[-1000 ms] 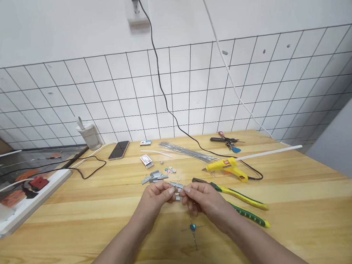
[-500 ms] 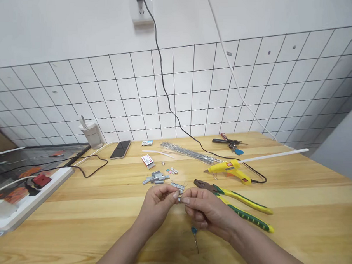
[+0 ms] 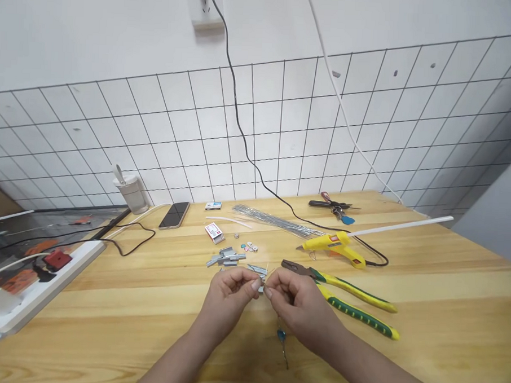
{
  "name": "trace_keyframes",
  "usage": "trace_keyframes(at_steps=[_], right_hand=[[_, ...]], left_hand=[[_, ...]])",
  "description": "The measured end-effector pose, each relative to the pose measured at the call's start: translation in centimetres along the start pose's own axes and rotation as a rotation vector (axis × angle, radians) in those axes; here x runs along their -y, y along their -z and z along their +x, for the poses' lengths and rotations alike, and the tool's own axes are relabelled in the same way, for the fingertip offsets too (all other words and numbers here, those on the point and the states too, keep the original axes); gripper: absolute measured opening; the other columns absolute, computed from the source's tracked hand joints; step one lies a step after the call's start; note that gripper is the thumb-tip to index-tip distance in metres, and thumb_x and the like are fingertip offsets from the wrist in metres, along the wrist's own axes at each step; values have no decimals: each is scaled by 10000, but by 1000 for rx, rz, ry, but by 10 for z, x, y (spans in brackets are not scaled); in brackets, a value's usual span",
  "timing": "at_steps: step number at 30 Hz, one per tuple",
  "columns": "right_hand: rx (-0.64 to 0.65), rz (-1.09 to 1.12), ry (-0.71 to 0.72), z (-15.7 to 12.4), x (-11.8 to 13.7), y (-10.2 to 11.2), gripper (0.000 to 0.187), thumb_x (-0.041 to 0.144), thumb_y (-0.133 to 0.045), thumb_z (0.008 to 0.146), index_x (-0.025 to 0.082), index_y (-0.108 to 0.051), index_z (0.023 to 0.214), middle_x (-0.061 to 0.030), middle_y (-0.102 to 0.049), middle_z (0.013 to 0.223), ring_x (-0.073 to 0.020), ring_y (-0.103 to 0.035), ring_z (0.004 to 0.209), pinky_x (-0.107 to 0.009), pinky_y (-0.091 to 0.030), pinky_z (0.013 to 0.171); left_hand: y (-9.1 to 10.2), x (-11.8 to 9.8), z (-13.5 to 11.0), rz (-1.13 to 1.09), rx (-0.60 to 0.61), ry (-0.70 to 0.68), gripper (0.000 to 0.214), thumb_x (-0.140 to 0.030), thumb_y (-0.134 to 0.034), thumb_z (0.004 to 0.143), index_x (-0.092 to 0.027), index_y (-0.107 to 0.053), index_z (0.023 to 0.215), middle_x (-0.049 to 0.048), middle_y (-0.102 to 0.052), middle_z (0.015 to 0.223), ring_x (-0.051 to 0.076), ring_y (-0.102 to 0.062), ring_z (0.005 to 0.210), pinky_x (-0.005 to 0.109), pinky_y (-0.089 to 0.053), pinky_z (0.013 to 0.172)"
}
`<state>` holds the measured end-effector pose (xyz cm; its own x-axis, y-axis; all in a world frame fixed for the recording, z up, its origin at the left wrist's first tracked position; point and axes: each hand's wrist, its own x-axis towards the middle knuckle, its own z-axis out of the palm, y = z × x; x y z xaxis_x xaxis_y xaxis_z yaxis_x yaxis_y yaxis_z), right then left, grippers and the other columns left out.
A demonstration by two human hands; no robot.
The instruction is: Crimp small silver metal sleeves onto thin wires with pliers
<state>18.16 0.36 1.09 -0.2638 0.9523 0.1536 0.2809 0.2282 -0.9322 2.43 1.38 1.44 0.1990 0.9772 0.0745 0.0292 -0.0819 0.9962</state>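
Observation:
My left hand point(image 3: 233, 296) and my right hand point(image 3: 302, 307) meet above the middle of the table, each closed in a thumb-and-finger pinch. Between the fingertips is a thin metal wire point(image 3: 267, 268), with fine ends poking up; most of it is hidden. Just behind the fingers lie silvery staple strips point(image 3: 257, 269), partly covered by my hands. A small blue piece on a twisted wire point(image 3: 281, 335) rests on the wood below my right hand. Combination pliers point(image 3: 353, 292) with yellow-green handles lie to the right of that hand.
Behind my hands are more staple strips point(image 3: 226, 257), a small box point(image 3: 214, 232), small round pieces point(image 3: 249, 247) and a bundle of straight wires point(image 3: 275, 220). A yellow glue gun point(image 3: 338, 244) lies right, a phone point(image 3: 174, 215) and power strip point(image 3: 50, 287) left. A wire grid point(image 3: 280, 113) stands behind.
My right hand has turned, its fingers curling in more, while still pinching close to the left fingertips. A wire end now sticks up more steeply. My left hand has barely moved.

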Motion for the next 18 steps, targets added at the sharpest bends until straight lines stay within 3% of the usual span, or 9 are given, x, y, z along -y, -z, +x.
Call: trace_keyframes(at_steps=[8,15,18], right_hand=[[97,232,-252,6,3,5,201,366,-544,710,171,-543,662,34,-512,587,-54,-377,388,-204,-311,381],[350,442,-286,5,-3,8,267,387,-497,734,199,-388,579,86,-324,452,-47,-224,374,-202,-169,368],[334,414,-238,4,-1,7,257,337,-491,714,202,-345,551,89,-262,460,-56,-188,415,-211,-163,398]], left_hand=[[1,0,1,6,-25,-11,184,-316,-640,713,-157,-617,623,-12,-550,592,116,-486,622,218,-381,619],[0,1,-1,-43,-10,27,172,-319,-655,702,-157,-625,654,-21,-538,582,106,-465,603,218,-371,610],[0,-2,-2,-60,24,50,176,-319,-673,682,-154,-625,647,-18,-537,569,103,-453,584,221,-361,596]])
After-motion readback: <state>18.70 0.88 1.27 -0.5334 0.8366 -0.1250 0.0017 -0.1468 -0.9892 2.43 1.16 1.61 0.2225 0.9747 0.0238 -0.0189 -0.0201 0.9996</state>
